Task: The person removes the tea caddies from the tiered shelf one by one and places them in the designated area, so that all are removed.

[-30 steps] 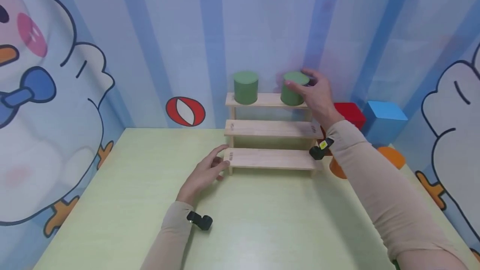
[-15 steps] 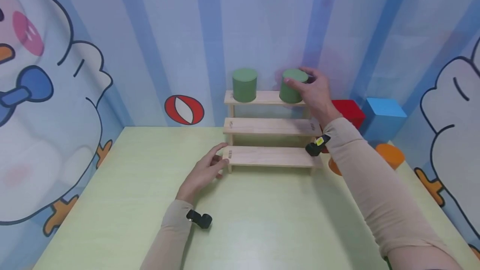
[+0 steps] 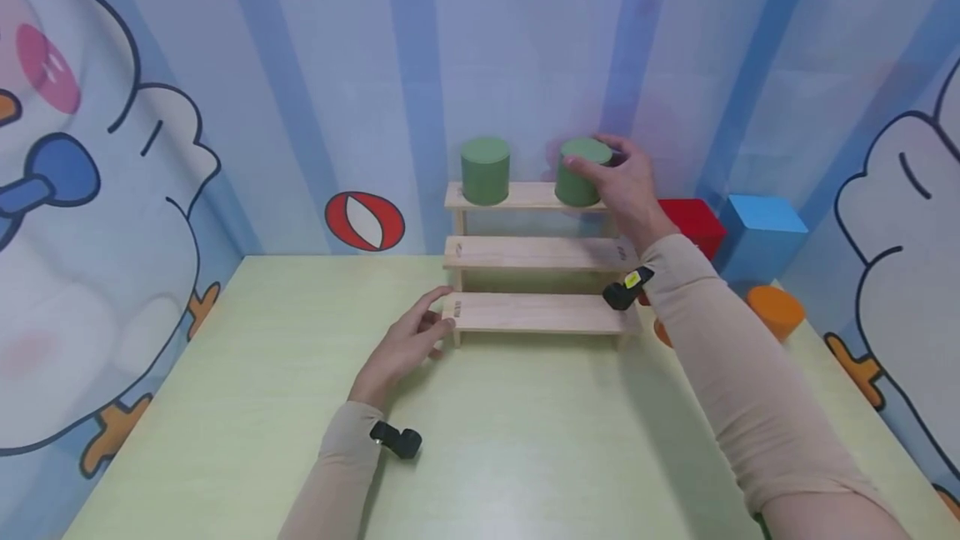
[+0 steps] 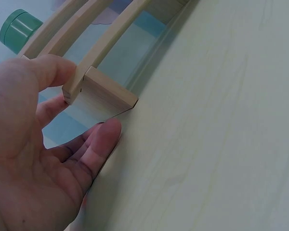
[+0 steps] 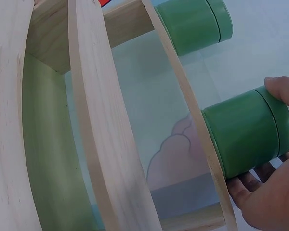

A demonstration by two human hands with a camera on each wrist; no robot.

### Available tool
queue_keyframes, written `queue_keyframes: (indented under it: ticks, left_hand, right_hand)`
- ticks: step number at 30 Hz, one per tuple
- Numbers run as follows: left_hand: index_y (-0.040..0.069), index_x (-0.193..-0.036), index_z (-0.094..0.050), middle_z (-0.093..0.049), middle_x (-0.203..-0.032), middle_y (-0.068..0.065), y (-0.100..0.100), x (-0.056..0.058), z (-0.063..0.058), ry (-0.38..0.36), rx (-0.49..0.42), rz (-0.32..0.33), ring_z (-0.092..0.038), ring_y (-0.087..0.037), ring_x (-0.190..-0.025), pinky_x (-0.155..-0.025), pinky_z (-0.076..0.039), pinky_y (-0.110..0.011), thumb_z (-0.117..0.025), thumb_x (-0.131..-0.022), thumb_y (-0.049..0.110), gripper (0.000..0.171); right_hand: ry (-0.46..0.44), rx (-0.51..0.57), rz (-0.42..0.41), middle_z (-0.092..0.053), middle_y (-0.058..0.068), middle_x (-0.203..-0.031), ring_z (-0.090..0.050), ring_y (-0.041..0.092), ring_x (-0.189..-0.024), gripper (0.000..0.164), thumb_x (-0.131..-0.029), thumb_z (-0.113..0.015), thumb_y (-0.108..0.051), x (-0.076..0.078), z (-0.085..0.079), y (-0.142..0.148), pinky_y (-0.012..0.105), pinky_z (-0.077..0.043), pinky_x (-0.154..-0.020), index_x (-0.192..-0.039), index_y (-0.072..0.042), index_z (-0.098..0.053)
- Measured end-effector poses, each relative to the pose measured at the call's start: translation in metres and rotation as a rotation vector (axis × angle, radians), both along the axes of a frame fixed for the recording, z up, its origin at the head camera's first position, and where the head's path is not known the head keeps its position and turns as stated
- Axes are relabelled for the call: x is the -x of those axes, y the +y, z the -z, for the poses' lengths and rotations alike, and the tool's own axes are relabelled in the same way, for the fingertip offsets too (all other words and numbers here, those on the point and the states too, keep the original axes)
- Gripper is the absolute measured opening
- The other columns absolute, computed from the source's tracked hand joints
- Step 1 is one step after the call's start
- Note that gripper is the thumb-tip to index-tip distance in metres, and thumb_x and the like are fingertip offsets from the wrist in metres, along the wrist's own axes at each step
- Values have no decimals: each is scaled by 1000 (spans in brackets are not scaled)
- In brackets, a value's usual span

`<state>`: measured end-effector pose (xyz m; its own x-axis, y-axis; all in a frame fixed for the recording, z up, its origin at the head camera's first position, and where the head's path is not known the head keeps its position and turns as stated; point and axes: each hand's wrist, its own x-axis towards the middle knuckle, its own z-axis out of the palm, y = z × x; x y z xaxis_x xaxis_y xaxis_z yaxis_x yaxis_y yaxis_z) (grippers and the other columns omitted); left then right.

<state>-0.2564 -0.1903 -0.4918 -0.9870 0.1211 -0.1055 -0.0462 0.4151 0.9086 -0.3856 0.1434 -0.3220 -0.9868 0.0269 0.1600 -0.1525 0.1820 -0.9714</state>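
A three-step wooden shelf [image 3: 540,253] stands against the backdrop. Two green cylindrical lidded canisters stand upright on its top step: the left canister [image 3: 485,172] is untouched. My right hand [image 3: 628,190] grips the right canister [image 3: 576,182], whose base meets the plank. In the right wrist view, the thumb lies on the lid of this canister [image 5: 253,132] and fingers curl round its other side. At the shelf's lower left end, my left hand [image 3: 405,347] pinches the lowest plank. The left wrist view shows the thumb against the plank end [image 4: 73,89], with a finger behind it.
Right of the shelf are a red block [image 3: 692,225], a blue block [image 3: 761,236] and an orange cylinder [image 3: 777,311]. Another orange piece [image 3: 662,332] is partly hidden by my right forearm. A cartoon-printed backdrop [image 3: 525,48] rises behind the pale table [image 3: 225,407].
The head view has shifted slightly. Both hands keep their hold, and the canisters and shelf show no visible movement relative to each other.
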Motion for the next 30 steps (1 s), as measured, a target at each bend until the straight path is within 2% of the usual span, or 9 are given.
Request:
queue_keyframes:
  ticks: [12,30]
  left_hand:
    - [42,-169,-44,-63,-134,-13,0,1,-3,7,-1,7,-65,-28,-117,-93,-64,-42,-65,-114,36,60]
    - [38,-170,-44,-63,-134,-14,3,-3,1,6,-14,4,-65,-29,-119,-94,-65,-42,-65,-113,34,61]
  right_hand:
    - [-29,7,9,-51,10,-163,-47,28,-145,77,-98,-87,-39,3,-3,0,47,-44,-127,-163,-17,-52]
    - [-19,21,-11,-52,12,-162,-50,28,-144,78,-98,-88,-34,1,1,1,45,-47,-125,-163,-12,-52]
